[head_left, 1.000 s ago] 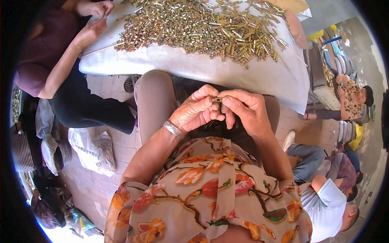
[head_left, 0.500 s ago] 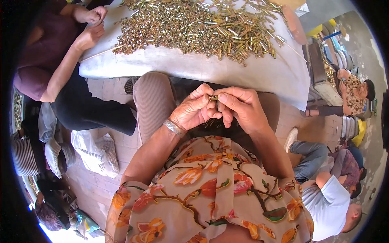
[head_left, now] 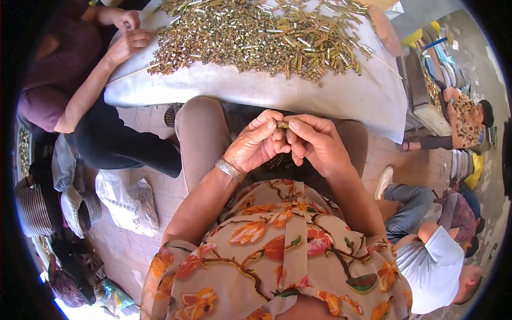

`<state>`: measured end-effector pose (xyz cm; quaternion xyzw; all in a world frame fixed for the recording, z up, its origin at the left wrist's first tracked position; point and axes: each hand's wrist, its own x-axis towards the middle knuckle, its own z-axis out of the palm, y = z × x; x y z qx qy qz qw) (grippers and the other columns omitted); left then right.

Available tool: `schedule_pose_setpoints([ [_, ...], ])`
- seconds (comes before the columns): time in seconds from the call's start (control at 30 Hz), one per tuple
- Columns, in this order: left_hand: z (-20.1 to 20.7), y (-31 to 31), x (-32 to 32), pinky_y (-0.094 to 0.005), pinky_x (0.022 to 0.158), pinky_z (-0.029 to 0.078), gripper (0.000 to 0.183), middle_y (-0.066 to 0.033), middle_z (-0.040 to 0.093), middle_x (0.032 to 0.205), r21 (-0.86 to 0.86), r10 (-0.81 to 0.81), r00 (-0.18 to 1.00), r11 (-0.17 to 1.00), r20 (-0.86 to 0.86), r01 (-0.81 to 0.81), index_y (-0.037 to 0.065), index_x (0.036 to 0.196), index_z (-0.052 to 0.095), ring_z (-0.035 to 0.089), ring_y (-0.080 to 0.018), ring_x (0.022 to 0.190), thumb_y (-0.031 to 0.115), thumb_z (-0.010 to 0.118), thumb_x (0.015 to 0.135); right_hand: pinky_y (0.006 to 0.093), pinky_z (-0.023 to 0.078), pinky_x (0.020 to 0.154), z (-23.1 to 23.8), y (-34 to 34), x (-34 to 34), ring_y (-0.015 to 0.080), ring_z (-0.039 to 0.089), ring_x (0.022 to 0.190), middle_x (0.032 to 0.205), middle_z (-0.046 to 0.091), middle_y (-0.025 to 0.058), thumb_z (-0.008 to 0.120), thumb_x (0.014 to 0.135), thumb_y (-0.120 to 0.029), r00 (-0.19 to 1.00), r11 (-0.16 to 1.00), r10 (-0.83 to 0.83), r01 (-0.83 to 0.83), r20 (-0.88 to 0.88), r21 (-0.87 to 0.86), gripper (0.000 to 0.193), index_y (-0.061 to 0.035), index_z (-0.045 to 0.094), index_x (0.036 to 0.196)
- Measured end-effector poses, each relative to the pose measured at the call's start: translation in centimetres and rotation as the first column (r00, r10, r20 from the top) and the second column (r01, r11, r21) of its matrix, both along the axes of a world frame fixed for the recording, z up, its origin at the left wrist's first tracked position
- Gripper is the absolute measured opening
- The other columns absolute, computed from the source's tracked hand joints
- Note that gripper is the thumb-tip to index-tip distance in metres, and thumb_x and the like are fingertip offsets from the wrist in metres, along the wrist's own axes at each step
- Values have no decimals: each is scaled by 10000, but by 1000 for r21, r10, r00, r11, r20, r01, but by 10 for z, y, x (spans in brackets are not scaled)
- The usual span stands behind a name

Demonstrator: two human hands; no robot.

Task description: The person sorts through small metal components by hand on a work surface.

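Observation:
Above my lap, a small brass-coloured metal cylinder lies sideways between the thumbs and fingertips of both hands. My left hand, with a silver bracelet at its wrist, pinches one end. At the other end, my right hand is closed in a pinch too. Below the hands, more small metal pieces lie in my lap, partly hidden. A wide heap of similar gold and silver metal parts covers the far part of the table, some of them short and nut-like, others long and thin.
The pale-covered table has its near edge just beyond my knees. At its left side, a co-worker's hands are close to the heap. A white plastic sack stands on the tiled floor at left. Several people sit at right, one by another parts-filled table.
The small cylinder has turned slightly between my fingertips; both hands stay nearly in place. The co-worker's nearer hand has moved right, toward the heap.

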<state>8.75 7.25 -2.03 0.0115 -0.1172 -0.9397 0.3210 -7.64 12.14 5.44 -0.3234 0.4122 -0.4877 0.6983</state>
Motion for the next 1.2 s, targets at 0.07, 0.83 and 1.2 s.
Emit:
schedule_pose_setpoints([
  [0.07, 11, -4, 3, -334, 752, 547, 214, 2, 608, 822, -8, 41, 986, 999, 161, -40, 119, 1115, 583, 582, -104, 682, 216, 600, 925, 265, 511, 536, -11, 0, -5, 126, 616, 668, 821, 615, 54, 549, 943, -203, 992, 999, -37, 35, 123, 22, 241, 16, 624, 1008],
  [0.83, 17, -75, -32, -365, 685, 533, 146, -129, 656, 882, -915, 993, -44, 116, 108, 387, 28, 933, 611, 665, -284, 770, 101, 673, 822, 346, 467, 527, -49, -107, -29, 211, 600, 583, 733, 643, 102, 679, 802, -141, 454, 882, -434, 42, -778, -469, 155, -31, 633, 900],
  [1.2, 46, -4, -7, -316, 877, 553, 232, -117, 663, 1042, -328, 393, 741, 913, 545, -243, -15, 1135, 621, 653, -209, 967, 23, 573, 911, 177, 299, 420, 1, -9, -14, 7, 405, 497, 713, 533, -38, 663, 875, -118, 934, 958, -283, 265, -220, -105, 194, -19, 592, 1026],
])
